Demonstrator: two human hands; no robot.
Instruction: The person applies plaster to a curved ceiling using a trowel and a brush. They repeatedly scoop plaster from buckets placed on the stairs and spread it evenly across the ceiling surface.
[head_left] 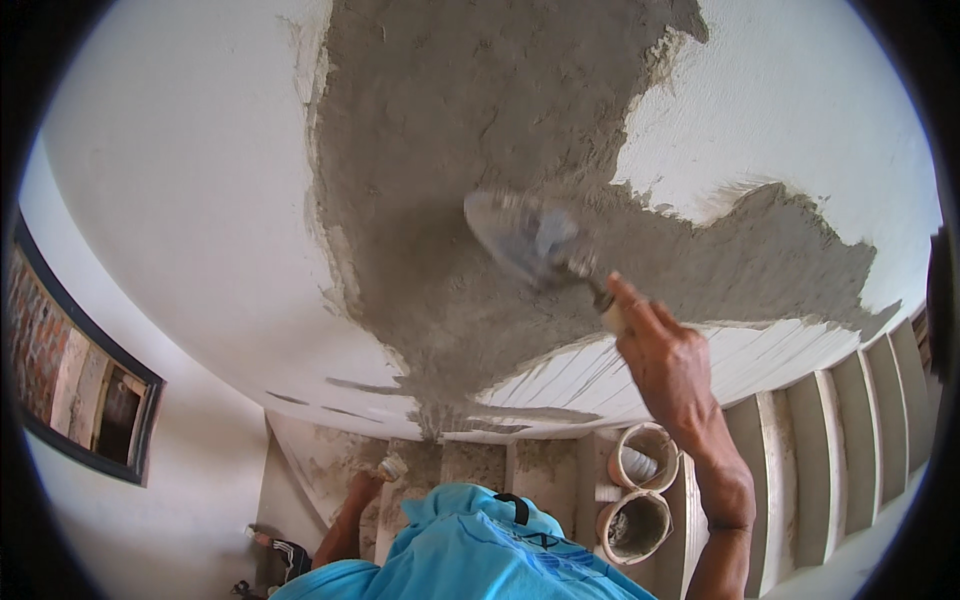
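My right hand (pixel 668 365) is closed around the handle of a pointed trowel (pixel 520 235). The trowel's blade lies against or just over the grey wet plaster (pixel 470 110) on the white wall (pixel 180 150); motion blurs it, so I cannot tell whether it touches. Low on the left, my left hand (pixel 364 488) grips a small pale tool with a flared end (pixel 392 467), like a brush. That hand is apart from the wall patch, and its fingers show only in part.
Two buckets stand by my right forearm: one holds something white and ribbed (pixel 643 456), the other a grey mix (pixel 634 527). Concrete steps (pixel 850 450) run along the right. A dark-framed window opening (pixel 90 385) is at left. Something dark and striped (pixel 290 560) lies at lower left.
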